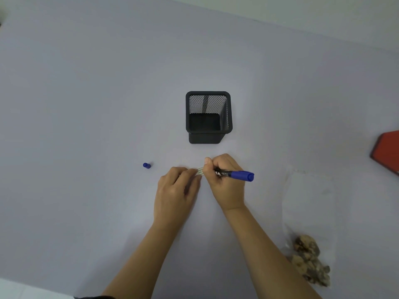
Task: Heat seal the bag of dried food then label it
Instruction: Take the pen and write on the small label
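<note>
Two hands are in view, close together near the middle of the counter [86, 104]. The right hand [224, 180] is clamped on one blue marker [236, 174], its capped end pointing right. The left hand [176, 190] has its fingers curled down, pinching one small pale label [200, 171] between the two hands; whether the marker tip touches it cannot be told.

One blue cap [146, 165] lies alone to the left of the hands, apart from them. One black mesh pen holder [208, 117] stands upright just beyond the hands, with nothing visible inside.

One clear bag [308, 212] lies flat at the right, well apart from the hands, with dried food [308, 262] bunched in its near end.

One red object [387, 152] is cut off by the right edge. Open counter lies to the left and beyond the holder.
</note>
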`<move>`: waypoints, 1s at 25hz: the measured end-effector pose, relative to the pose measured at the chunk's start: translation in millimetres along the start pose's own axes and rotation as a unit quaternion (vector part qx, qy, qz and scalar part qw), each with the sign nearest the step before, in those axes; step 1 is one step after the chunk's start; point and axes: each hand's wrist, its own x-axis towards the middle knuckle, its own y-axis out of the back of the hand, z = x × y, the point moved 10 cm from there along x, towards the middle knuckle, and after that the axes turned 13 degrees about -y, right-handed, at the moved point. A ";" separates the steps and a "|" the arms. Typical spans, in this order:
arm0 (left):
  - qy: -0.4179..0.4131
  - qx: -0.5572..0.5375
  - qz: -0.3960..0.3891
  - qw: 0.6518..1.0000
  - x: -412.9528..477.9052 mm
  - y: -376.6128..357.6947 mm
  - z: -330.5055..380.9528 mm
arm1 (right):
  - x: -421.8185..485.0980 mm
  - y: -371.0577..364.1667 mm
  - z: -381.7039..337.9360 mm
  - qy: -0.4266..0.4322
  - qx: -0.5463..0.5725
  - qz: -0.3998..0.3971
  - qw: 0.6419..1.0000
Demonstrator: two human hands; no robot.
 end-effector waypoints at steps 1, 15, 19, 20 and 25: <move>0.000 0.001 -0.001 1.000 0.1 -0.2 0.1 | 0.3 0.3 0.7 -0.003 0.000 0.002 1.000; 0.003 0.002 -0.002 1.000 -0.3 -1.4 0.2 | 1.2 0.5 -0.5 -0.010 0.008 -0.001 1.000; 0.005 0.004 0.011 1.000 -0.6 0.5 0.0 | 0.6 3.2 -4.2 -0.003 0.013 0.006 1.000; 0.004 0.004 0.013 1.000 -0.7 0.9 0.2 | 0.4 3.1 -4.6 -0.002 0.015 0.005 1.000; 0.000 0.005 0.010 1.000 -0.8 -0.1 0.5 | 0.3 2.5 -3.5 0.001 0.012 0.007 1.000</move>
